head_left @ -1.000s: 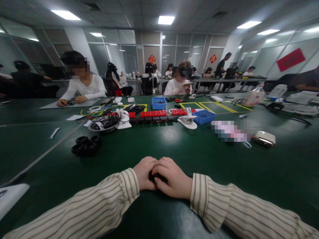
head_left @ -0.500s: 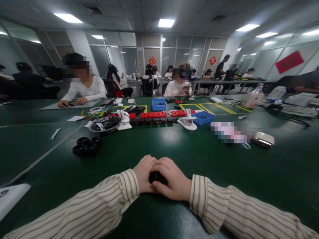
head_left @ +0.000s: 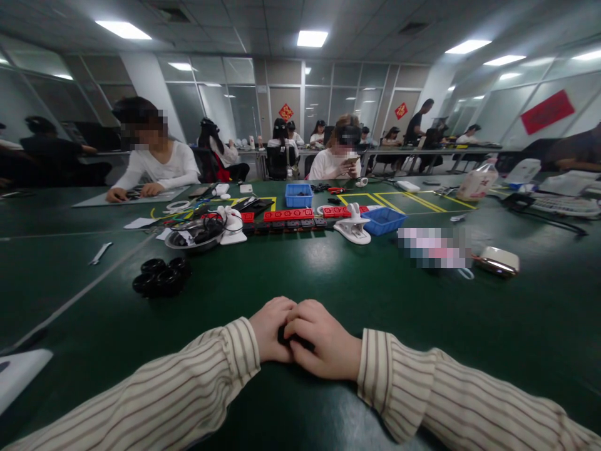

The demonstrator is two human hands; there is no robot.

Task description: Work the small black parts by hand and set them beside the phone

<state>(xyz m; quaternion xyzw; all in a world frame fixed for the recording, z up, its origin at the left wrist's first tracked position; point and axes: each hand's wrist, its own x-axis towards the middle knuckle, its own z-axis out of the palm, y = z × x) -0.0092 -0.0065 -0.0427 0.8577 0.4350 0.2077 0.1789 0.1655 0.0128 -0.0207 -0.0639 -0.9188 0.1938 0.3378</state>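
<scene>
Close together above the green table (head_left: 244, 269), my left hand (head_left: 271, 329) and my right hand (head_left: 323, 341) are both closed around one black rounded object (head_left: 284, 334). Most of it is hidden by my fingers, so its kind cannot be made out. My right fingers curl over its top and near side, while the left hand wraps its far left side. Off to the left stands a cluster of several shiny black round parts (head_left: 162, 277), touching one another.
Behind my hands lie a metal bowl of black cables (head_left: 197, 237), a row of red and black blocks (head_left: 287, 216), white clips (head_left: 353, 224) and blue bins (head_left: 384, 220). A beige case (head_left: 498, 260) is at right, a wrench (head_left: 100, 253) at left. People sit opposite.
My right fingers have shifted over the black object, covering more of it. Both hands stay in nearly the same place. The view has moved slightly.
</scene>
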